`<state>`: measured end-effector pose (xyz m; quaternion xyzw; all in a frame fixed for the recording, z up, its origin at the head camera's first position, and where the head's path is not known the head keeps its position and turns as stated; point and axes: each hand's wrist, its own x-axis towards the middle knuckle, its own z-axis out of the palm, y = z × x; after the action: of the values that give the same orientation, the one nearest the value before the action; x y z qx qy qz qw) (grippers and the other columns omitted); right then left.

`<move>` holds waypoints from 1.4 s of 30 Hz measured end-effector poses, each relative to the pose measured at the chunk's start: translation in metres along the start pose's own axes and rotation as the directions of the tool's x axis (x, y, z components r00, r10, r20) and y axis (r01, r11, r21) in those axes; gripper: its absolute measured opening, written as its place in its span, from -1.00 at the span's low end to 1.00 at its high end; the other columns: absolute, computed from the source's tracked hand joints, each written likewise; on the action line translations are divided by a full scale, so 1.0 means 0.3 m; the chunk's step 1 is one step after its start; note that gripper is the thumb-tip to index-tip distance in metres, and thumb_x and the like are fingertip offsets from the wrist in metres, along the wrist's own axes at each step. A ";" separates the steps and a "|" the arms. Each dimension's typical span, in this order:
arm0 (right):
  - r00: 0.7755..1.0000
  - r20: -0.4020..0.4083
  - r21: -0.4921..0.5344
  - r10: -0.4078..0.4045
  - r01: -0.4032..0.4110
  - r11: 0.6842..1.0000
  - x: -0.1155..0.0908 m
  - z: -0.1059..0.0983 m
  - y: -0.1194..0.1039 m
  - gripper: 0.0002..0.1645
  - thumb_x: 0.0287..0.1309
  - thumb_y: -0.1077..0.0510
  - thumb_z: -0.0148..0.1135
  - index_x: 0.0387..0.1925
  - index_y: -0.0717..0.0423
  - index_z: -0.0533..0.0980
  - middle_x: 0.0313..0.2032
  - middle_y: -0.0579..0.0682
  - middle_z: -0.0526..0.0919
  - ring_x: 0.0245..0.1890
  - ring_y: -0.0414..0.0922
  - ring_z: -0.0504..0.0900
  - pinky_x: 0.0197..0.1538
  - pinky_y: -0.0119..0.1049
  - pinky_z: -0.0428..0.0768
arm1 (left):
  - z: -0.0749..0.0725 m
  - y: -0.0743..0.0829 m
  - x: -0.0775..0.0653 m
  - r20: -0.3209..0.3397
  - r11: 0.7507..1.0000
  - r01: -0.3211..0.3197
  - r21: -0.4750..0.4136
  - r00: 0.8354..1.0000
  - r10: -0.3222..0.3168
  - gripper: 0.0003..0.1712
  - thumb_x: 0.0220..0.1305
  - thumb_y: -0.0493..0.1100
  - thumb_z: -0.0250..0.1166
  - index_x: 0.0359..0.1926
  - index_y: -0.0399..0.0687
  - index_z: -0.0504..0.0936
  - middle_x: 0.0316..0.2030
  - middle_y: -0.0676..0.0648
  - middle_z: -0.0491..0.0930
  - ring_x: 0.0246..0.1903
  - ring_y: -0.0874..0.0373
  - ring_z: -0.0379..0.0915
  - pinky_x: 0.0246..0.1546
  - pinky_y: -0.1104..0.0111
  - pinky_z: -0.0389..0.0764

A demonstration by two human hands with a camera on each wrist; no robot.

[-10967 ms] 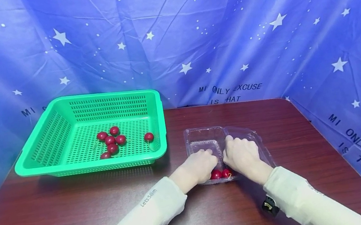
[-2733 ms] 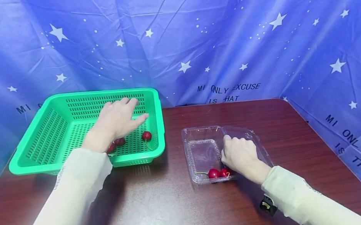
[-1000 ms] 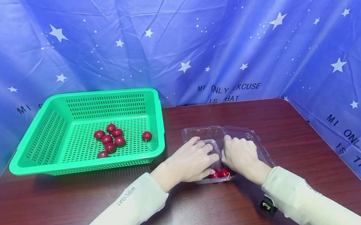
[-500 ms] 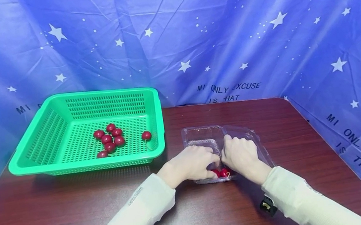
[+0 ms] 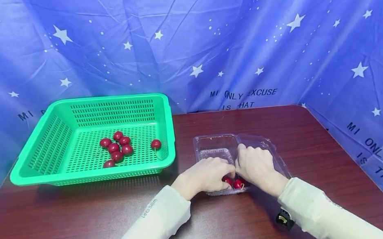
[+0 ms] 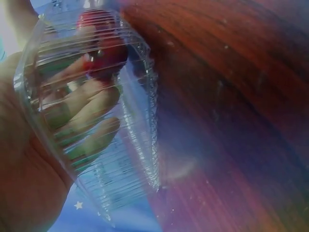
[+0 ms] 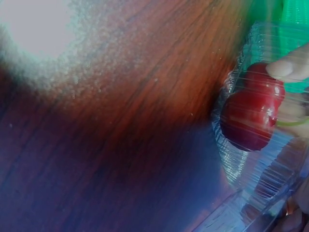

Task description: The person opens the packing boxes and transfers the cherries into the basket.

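Note:
A clear plastic clamshell box [image 5: 213, 143] lies with its lid folded out to the right on the table. My right hand [image 5: 258, 169] grips its side near the hinge, fingers curled. Inside the box's near end, my left hand [image 5: 205, 175] has thumb and fingers bent around a red cherry [image 5: 227, 180]. A second cherry [image 5: 238, 184], with a stem, lies beside it near my right hand. Through the box wall in the right wrist view, a fingertip [image 7: 281, 68] touches the far cherry. The left wrist view shows the curled fingers behind the ribbed plastic.
A green slotted basket [image 5: 92, 174] stands at the left, with several cherries [image 5: 114, 147] clustered on its floor and one cherry [image 5: 156, 144] apart near its right wall. A blue star-patterned cloth [image 5: 174, 56] hangs behind the brown table [image 5: 81, 227].
Over 11 seconds the basket has gained a cherry. My left hand went over the basket, came back to the box, then lowered and closed its fingers on a cherry. My right hand stayed put.

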<state>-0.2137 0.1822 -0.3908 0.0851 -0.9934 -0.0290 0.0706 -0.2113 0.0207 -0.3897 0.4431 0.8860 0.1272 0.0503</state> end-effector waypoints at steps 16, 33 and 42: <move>0.999 -0.037 0.001 -0.020 0.020 1.000 -0.001 0.002 0.002 -0.77 0.03 0.15 0.08 -0.55 0.27 0.41 -0.59 0.34 0.67 -0.60 0.28 0.62 -0.65 0.11 0.52 | 0.017 0.006 -0.001 -0.010 1.000 0.022 -0.010 1.000 -0.022 -0.78 0.12 -0.21 0.29 -0.18 0.04 0.72 -0.27 0.01 0.66 -0.29 0.18 0.55 -0.14 0.30 0.64; 0.999 -0.032 0.010 -0.015 0.015 1.000 -0.001 0.001 -0.001 -0.77 0.04 0.15 0.08 -0.53 0.27 0.41 -0.57 0.34 0.68 -0.59 0.28 0.62 -0.64 0.11 0.52 | 0.023 0.020 0.008 0.040 0.993 0.117 0.027 0.992 -0.118 -0.64 0.03 -0.33 0.30 -0.14 0.13 0.68 -0.19 0.04 0.61 -0.17 0.12 0.54 -0.18 0.23 0.65; 0.999 -0.047 0.014 -0.018 0.018 1.000 -0.003 0.001 -0.003 -0.78 0.02 0.16 0.08 -0.56 0.26 0.41 -0.57 0.32 0.68 -0.61 0.27 0.61 -0.66 0.09 0.51 | 0.023 0.020 0.006 0.061 0.992 0.107 0.067 0.992 -0.111 -0.63 0.05 -0.29 0.30 -0.09 0.15 0.67 -0.16 0.04 0.59 -0.15 0.12 0.51 -0.14 0.25 0.65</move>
<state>-0.2127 0.1816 -0.3913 0.0952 -0.9909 -0.0202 0.0932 -0.2064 0.0267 -0.3947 0.3994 0.9103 0.0814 0.0718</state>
